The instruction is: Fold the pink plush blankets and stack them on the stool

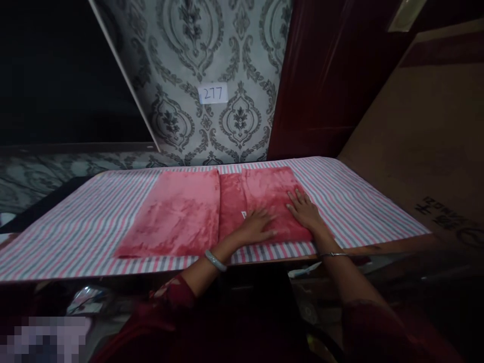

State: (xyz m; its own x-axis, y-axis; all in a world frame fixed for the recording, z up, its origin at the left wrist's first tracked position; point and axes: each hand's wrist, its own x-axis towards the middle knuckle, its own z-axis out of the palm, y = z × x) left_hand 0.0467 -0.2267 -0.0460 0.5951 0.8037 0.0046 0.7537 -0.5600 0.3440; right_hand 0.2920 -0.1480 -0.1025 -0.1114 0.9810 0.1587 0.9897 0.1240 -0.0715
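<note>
Red towel (212,212), spread on striped tablecloth (75,222). Left hand (257,226) and right hand (304,209): both open, flat, palms down on towel's folded right part.

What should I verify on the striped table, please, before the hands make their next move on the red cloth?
1. Both hands flat on the cloth: ok. The left hand and the right hand press, palms down, on the red cloth, fingers spread.
2. Fold in place: ok. The darker right part lies doubled over; a straight edge runs down the middle.
3. Cloth fully on the striped table cover: ok, all its edges lie inside the stripes.
4. Near edge square to the table front: ok, roughly parallel.
5. Surface smooth: cannot tell; the pile looks mottled in dim light.
6. White tag tucked away: not ok, it shows beside the left hand.
</note>
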